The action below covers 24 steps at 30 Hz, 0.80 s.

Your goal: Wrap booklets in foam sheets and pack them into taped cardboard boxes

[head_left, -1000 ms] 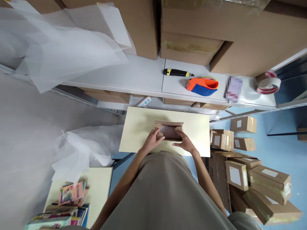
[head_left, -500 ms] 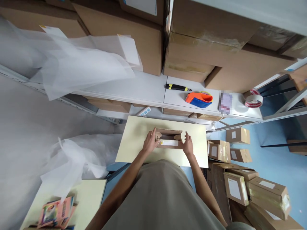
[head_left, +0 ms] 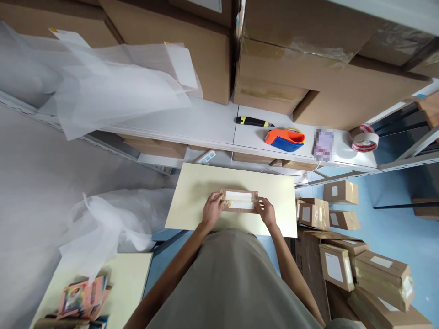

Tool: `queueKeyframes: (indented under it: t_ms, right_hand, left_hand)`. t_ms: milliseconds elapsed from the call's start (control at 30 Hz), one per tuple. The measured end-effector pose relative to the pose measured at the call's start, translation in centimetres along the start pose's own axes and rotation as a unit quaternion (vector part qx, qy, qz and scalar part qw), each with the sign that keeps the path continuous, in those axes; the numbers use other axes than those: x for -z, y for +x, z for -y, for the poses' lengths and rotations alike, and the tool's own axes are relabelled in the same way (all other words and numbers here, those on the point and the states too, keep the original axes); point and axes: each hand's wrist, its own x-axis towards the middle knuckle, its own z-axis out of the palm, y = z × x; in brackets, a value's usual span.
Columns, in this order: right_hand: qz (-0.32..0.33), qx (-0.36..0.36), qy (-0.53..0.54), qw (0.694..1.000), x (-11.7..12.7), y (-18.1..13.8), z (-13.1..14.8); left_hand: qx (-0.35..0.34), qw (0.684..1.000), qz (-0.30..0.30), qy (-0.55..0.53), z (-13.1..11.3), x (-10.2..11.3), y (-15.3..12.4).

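Observation:
A small cardboard box (head_left: 239,201) lies on the pale yellow table (head_left: 192,183) in front of me. Its top flaps are folded down, and white label pieces show on both of them along the seam. My left hand (head_left: 212,209) is closed on the box's left end, fingers bent over the top edge. At the opposite end, my right hand (head_left: 266,211) grips the corner with its thumb and fingers. What the box holds inside is hidden.
Beyond the table, a shelf carries a utility knife (head_left: 254,121), an orange and blue tape dispenser (head_left: 284,139) and a tape roll (head_left: 365,142). Labelled cartons (head_left: 382,274) are piled at right. White foam sheeting (head_left: 113,219) hangs at left, near pink packets (head_left: 84,297).
The box stood open at the top before; its flaps are now folded shut. My right hand has moved inward from spread fingers to a grip on the right end.

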Motion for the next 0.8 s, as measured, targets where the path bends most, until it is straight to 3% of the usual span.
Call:
queueKeyframes:
  t_ms: [233,400,567,667,800]
  right_hand:
    - [-0.013,-0.048,0.025,0.998,-0.1,0.3,-0.7]
    - [-0.013,-0.045,0.017,0.999,0.4,0.1,-0.9]
    - [-0.018,0.012,0.007,1.0,0.4,0.3,-1.3]
    - [-0.043,0.079,-0.041,0.995,0.7,0.7,-0.9]
    - [-0.112,0.188,-0.085,0.972,3.2,1.9,3.0]
  left_hand:
    - [0.019,0.999,-0.005,-0.029,-0.9,-0.7,1.2]
    - [0.017,0.999,-0.025,-0.019,-1.5,-1.1,1.6]
    - [0.005,0.999,-0.044,0.004,-1.1,-1.5,1.0]
    - [-0.016,0.996,-0.089,0.028,-1.3,-1.5,1.1]
    - [-0.094,0.987,-0.127,0.015,-4.4,-0.6,2.9]
